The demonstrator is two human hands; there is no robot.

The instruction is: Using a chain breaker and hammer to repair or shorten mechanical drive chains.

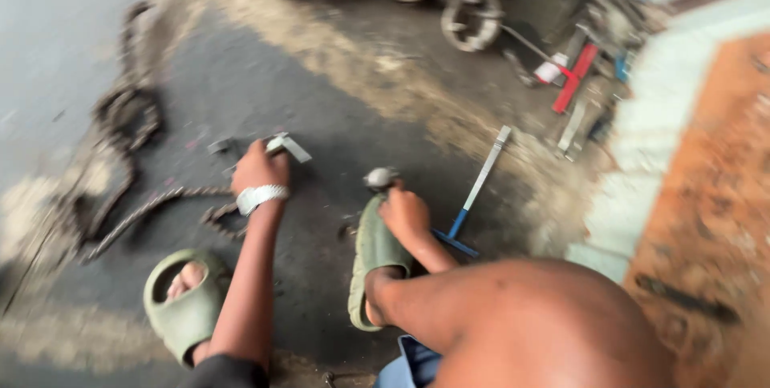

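Left hand (258,167) is closed around a small metal piece (287,146), held on the dark floor (321,99) above a chain (152,208) that runs off to the left. Right hand (403,213) is curled around a hammer (380,179) near the right sandal (370,252). A blue-handled tool (478,187) lies to the right. Picture is blurred.

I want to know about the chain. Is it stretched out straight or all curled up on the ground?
Mostly curled. The chain runs in loose bends across the dark floor and bunches near the left hand. The picture is blurry, so single links cannot be told.

L hand (258,168) on chain (152,205), R hand (403,213) gripping tool (380,179)
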